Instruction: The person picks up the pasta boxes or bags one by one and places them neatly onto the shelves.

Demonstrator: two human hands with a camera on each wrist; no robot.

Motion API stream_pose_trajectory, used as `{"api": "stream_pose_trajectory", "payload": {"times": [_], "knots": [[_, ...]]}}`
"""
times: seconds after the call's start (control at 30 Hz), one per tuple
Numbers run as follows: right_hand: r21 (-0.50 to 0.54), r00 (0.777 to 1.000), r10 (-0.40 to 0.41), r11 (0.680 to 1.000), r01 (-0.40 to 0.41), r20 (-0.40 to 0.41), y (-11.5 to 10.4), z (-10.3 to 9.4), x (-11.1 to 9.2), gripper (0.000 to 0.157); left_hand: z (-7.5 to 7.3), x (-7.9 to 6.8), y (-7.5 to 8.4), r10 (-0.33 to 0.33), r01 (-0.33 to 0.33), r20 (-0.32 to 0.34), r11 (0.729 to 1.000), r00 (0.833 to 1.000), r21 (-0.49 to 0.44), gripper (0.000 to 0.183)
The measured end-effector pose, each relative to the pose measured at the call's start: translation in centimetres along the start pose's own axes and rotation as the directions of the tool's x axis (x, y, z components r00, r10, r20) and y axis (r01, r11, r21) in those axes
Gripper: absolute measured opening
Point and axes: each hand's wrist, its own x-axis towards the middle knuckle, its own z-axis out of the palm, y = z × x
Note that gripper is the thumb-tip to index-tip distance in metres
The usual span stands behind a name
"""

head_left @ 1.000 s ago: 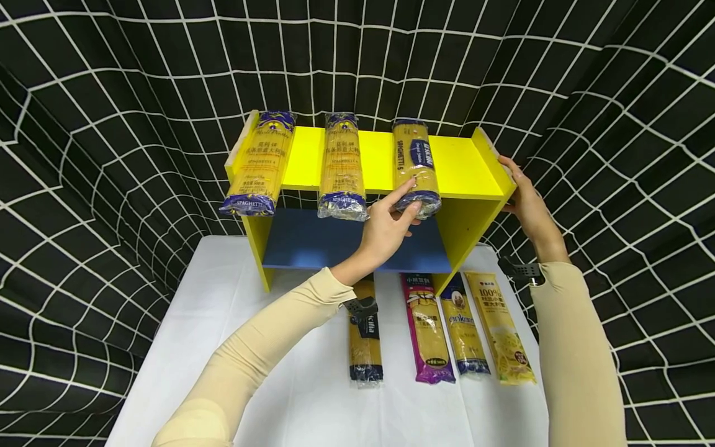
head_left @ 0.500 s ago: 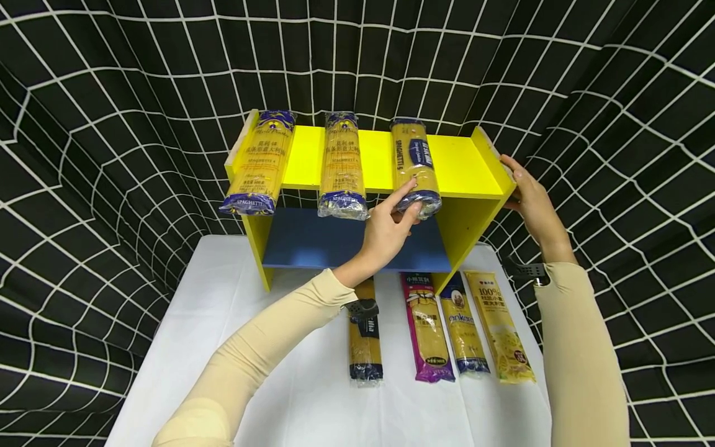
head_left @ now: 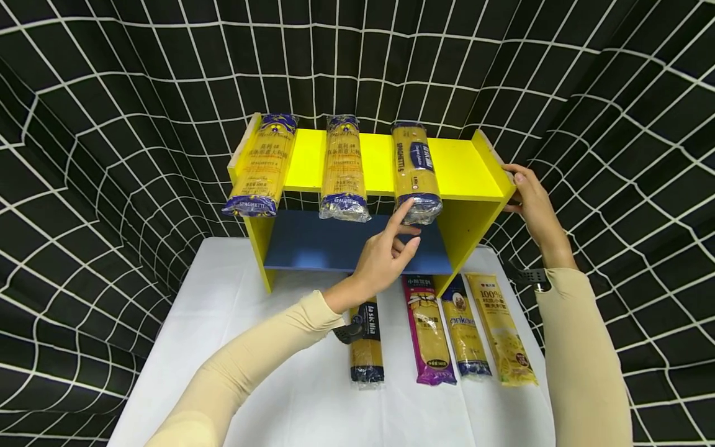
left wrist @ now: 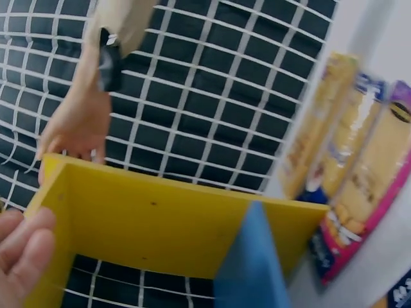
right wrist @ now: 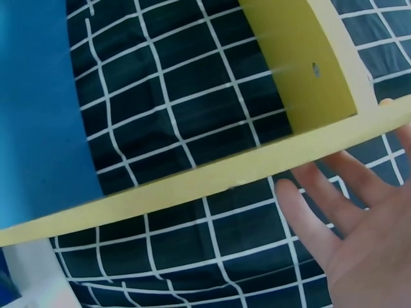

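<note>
A pack of spaghetti (head_left: 410, 177) with a blue end lies on the yellow top of a small shelf (head_left: 458, 167), jutting past its front edge. At that blue end is my left hand (head_left: 382, 257), index fingertip right at the wrapper, the thumb apart and nothing gripped. In the left wrist view only some fingertips (left wrist: 35, 247) of it show. My right hand (head_left: 537, 208) rests against the shelf's right side panel near the top. In the right wrist view its fingers (right wrist: 305, 218) lie fairly straight along the panel's outer side, their tips partly hidden.
Two more spaghetti packs (head_left: 262, 164) (head_left: 343, 161) lie on the top at left and middle. Below is a blue shelf board (head_left: 313, 242). Several pasta packs (head_left: 430, 335) lie on the white table (head_left: 268, 372) in front. Black grid cloth (head_left: 357, 56) surrounds it.
My left hand has let go of the right-hand spaghetti pack and drawn down toward me, thumb now off it. The pack stays on the top. My right hand has barely shifted.
</note>
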Motion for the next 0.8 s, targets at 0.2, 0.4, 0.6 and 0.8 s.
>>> {"api": "stream_pose_trajectory", "payload": {"times": [0.2, 0.4, 0.6, 0.8], "knots": [[-0.056, 1.000, -0.007, 0.998, 0.009, 0.018, -0.1, 0.1, -0.4, 0.048, 0.2, -3.8, -1.5, 0.072, -0.073, 0.073, 0.997, 0.995, 0.015, 0.057], [-0.065, 1.000, 0.000, 0.998, 0.001, 0.013, -0.2, 0.1, -0.4, 0.048, 1.0, -7.9, -4.8, -0.052, 0.044, 0.171, 0.998, 0.984, 0.053, 0.053], [-0.078, 1.000, 0.006, 0.997, -0.005, 0.016, 0.0, 0.2, -0.4, 0.048, 2.1, -11.9, -8.6, -0.174, 0.144, 0.226, 0.979, 0.958, 0.142, 0.051], [-0.069, 1.000, 0.015, 0.998, -0.014, 0.013, 0.3, 0.3, -0.4, 0.048, 3.0, -14.9, -11.4, -0.315, 0.237, 0.299, 0.933, 0.901, 0.270, 0.049]]}}
